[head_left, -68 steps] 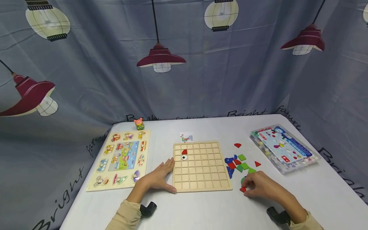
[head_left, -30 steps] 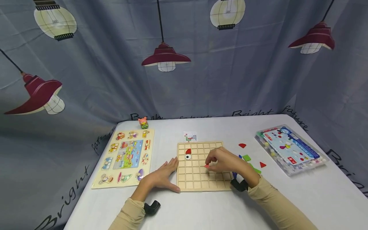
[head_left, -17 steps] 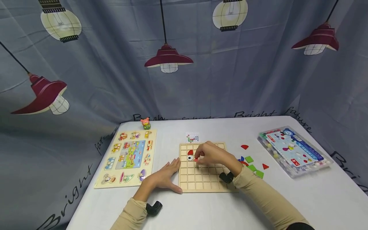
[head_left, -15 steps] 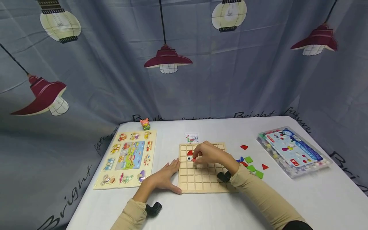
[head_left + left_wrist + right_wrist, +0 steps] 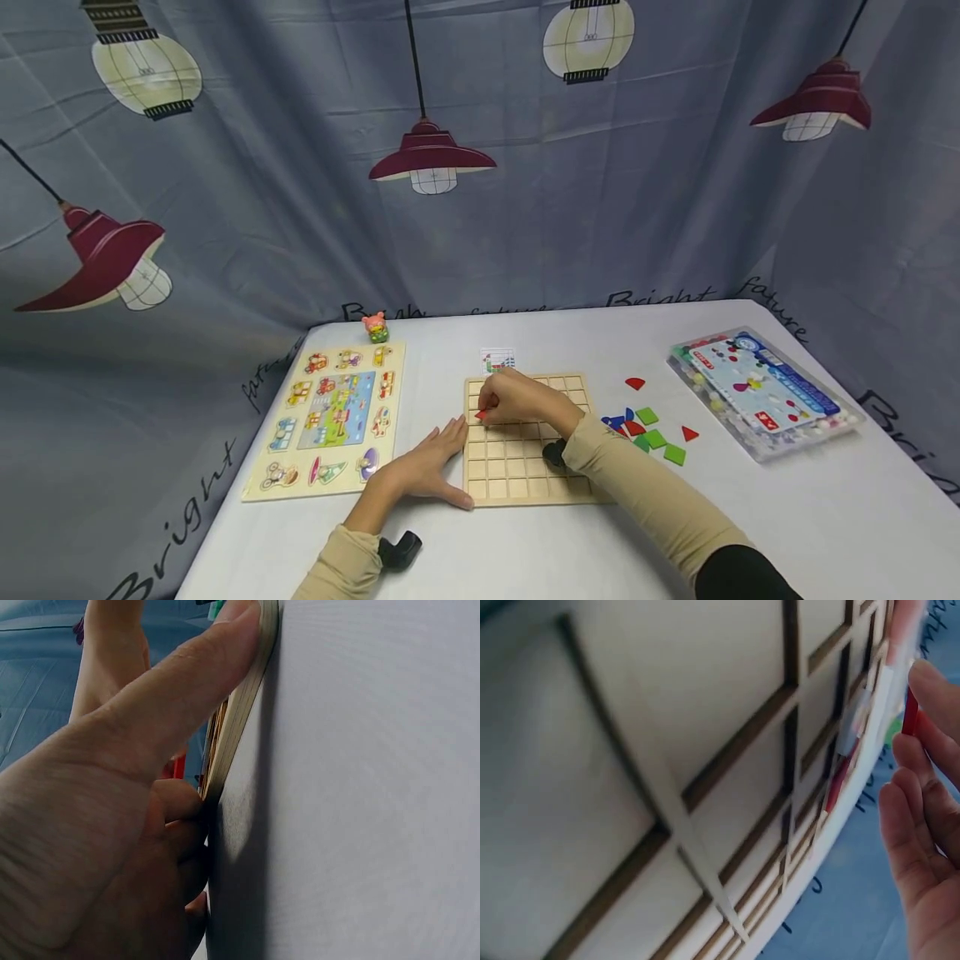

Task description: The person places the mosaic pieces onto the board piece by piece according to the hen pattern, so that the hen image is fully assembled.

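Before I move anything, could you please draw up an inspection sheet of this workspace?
Surface: white table, partly covered.
Job's things: gridded wooden board in the middle; red piece held at its left part; loose red, blue and green pieces to its right; small printed card behind it.
Clutter: picture puzzle on the left, figurine behind it, clear plastic case on the right.
Left hand: fingers spread, thumb touching the board's edge.
Right hand: pinching the red piece.
Cables: nothing seen.
Surroundings: grey-blue curtain printed with lamps and lettering.
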Available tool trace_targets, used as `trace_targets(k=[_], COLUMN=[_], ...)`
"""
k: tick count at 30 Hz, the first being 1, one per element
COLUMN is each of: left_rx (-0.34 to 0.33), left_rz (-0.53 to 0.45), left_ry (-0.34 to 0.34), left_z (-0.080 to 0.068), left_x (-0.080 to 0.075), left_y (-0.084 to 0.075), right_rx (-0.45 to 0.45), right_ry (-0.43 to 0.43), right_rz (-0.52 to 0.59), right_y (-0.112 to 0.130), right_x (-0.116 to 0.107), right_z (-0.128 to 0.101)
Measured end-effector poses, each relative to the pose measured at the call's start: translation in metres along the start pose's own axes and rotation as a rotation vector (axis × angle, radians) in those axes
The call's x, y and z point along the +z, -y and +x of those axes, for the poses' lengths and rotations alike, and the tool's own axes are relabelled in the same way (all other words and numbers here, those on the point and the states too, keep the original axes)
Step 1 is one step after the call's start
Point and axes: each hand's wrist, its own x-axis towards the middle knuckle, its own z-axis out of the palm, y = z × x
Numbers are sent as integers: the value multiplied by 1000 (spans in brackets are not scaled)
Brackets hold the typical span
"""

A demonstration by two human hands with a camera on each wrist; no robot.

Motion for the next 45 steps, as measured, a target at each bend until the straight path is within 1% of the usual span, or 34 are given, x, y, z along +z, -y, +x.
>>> trace_targets(k=[2, 5, 9, 15, 18, 23, 26, 30, 35, 45], left_rx=[-4, -5, -1, -4, -6, -19, -15, 1, 2, -10], left_rz=[-5, -10, -9, -10, -7, -12, -10, -12, -11, -12], left_ry=[-2, -3, -3, 3, 0, -9, -6, -1, -3, 2], left_z=[0, 1, 1, -1, 0, 0, -1, 0, -1, -1], left_x=[0, 1, 1, -1, -4, -6, -3, 1, 4, 1], left_y=[-1, -2, -2, -2, -1, 0, 1, 2, 2, 2], right_rx=[-4, 22, 56, 84, 87, 90, 100, 118, 123, 114], right_ry=[2, 17, 43, 69, 74, 56, 59, 69, 60, 36], right_rz=[-14, -40, -42, -40, -58, -41, -24, -43, -37, -47], right_y=[0, -1, 1, 2, 2, 1, 1, 1, 2, 2], right_x=[2, 4, 7, 11, 9, 7, 10, 13, 16, 13], right_z=[4, 10, 14, 17, 19, 21, 20, 17, 14, 13])
